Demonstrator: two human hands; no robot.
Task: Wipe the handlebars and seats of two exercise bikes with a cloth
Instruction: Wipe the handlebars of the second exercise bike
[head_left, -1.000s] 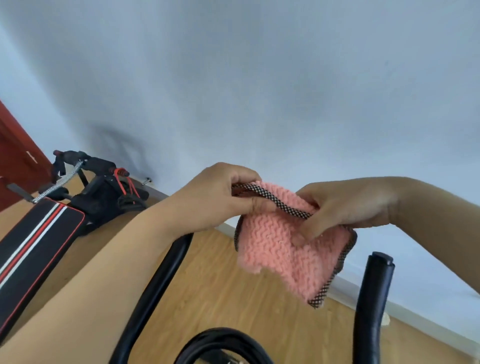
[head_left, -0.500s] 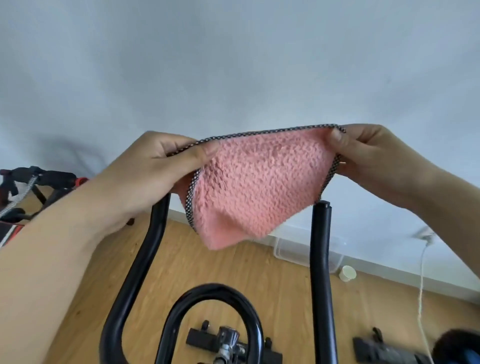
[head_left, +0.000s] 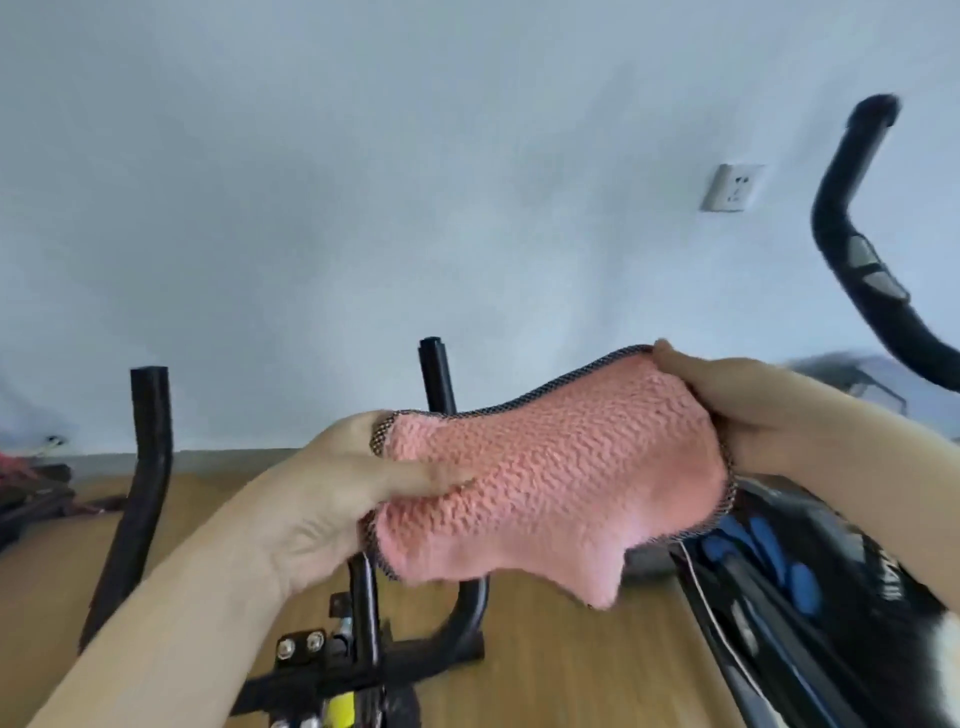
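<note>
A pink knitted cloth (head_left: 561, 478) with a dark checked border is stretched between both hands in mid-air. My left hand (head_left: 343, 493) grips its left edge, thumb lying across the fabric. My right hand (head_left: 748, 410) pinches its upper right corner. Below and behind the cloth stand the black handlebars (head_left: 148, 447) of the near exercise bike, with a second upright bar end (head_left: 439, 374) just above my left hand. At the right a second bike shows a curved black handlebar (head_left: 857, 249) and a black and blue frame (head_left: 779, 571).
A pale wall fills the upper view, with a white socket (head_left: 732, 187) at the right. Wooden floor (head_left: 545, 670) lies below. The near bike's stem with bolts (head_left: 306, 644) sits at bottom centre. Dark gym equipment (head_left: 31, 493) stands at the far left.
The view has swung right and down, bringing the second bike into sight. Both hands have lowered the cloth and brought it in front of the near bike's handlebars, still holding it at both ends.
</note>
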